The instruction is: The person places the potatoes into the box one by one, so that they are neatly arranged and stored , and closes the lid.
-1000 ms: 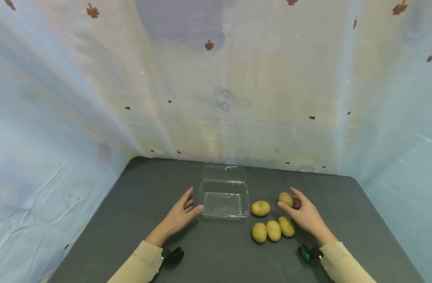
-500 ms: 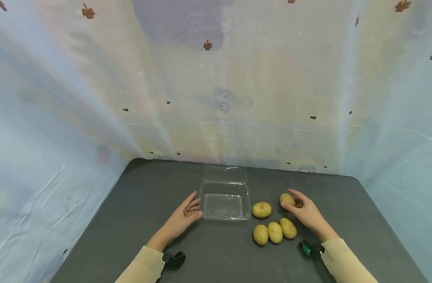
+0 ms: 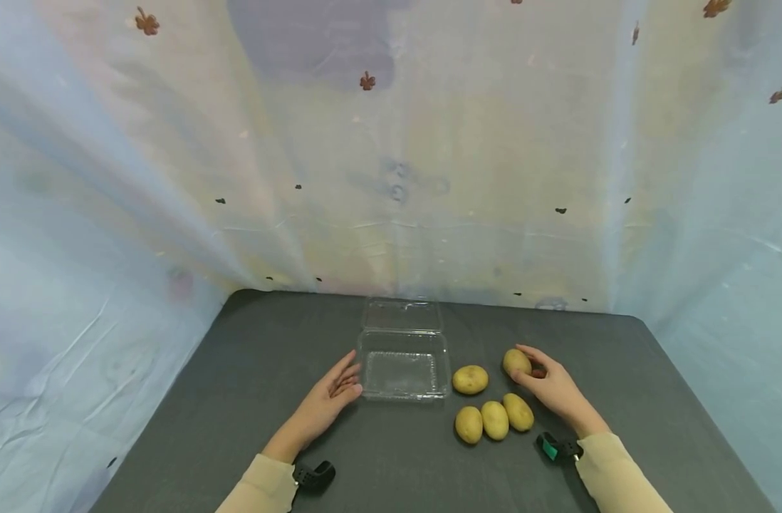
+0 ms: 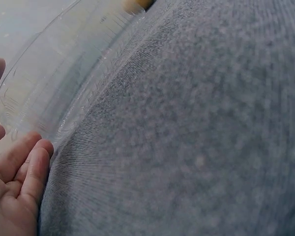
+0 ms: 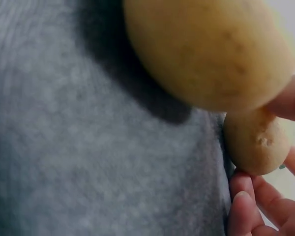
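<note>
My right hand (image 3: 554, 388) is at the far right potato (image 3: 516, 362), its thumb and fingers curled about it. In the right wrist view, that potato (image 5: 259, 142) sits between the thumb and fingers, partly behind a nearer potato (image 5: 211, 54). My left hand (image 3: 320, 410) holds nothing, its fingers loosely extended beside the left wall of a clear plastic clamshell container (image 3: 360, 363). Whether they touch the wall is hard to tell. The container stands with its lid (image 3: 402, 315) laid back, nothing inside.
One potato (image 3: 470, 380) lies close to the container's right side. In front of it, a row of three more potatoes (image 3: 495, 420) lies on the dark grey table (image 3: 391, 470). A patterned plastic curtain (image 3: 416, 235) hangs behind the table.
The right hand's thumb and fingers have closed in around the far right potato. The left hand's fingers have drawn closer together and stay by the container. The head view has shifted slightly.
</note>
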`<state>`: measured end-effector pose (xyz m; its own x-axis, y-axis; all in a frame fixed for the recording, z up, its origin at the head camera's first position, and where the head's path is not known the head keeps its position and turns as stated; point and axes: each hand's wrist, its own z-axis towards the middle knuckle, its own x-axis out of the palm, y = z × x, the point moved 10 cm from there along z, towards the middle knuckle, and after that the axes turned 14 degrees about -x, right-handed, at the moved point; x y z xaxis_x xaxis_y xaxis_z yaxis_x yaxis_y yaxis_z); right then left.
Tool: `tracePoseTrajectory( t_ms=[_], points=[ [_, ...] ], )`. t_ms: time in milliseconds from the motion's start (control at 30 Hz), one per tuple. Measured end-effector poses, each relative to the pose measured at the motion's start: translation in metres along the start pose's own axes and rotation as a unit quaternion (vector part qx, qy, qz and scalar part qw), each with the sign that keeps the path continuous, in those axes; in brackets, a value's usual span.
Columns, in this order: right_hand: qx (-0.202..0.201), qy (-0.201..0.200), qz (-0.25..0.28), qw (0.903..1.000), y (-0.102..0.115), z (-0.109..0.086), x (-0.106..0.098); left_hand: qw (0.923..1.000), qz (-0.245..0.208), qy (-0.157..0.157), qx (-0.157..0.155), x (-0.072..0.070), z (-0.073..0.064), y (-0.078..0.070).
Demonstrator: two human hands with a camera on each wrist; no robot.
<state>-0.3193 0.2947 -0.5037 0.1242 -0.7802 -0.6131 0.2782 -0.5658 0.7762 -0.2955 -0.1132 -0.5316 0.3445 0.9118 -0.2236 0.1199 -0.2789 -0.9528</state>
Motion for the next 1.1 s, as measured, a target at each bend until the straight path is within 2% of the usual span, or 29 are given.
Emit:
tracePoseTrajectory(
  t_ms=[467,800,900,1033,1100],
  points=[
    [0.006,0.002,0.035,0.9994,-0.004,0.001,-0.002,0.9998,-0.013,0.014,-0.002,0.0,-0.002,-0.001],
    [0.007,-0.001,-0.002,1.0,-0.004,0.004,-0.005,0.9998,-0.008,0.011,0.011,0.0,-0.002,-0.004],
    [0.006,-0.001,-0.008,0.9999,-0.007,0.006,-0.004,0.9998,-0.01,0.015,0.009,0.001,-0.006,-0.011],
    [0.006,-0.005,-0.008,0.9999,-0.008,0.007,-0.004,0.9998,-0.009,0.018,0.006,0.002,-0.006,-0.01],
    [0.008,-0.009,-0.01,0.9999,-0.008,0.007,-0.005,0.9998,-0.009,0.016,0.007,0.001,-0.002,-0.003]
  ],
)
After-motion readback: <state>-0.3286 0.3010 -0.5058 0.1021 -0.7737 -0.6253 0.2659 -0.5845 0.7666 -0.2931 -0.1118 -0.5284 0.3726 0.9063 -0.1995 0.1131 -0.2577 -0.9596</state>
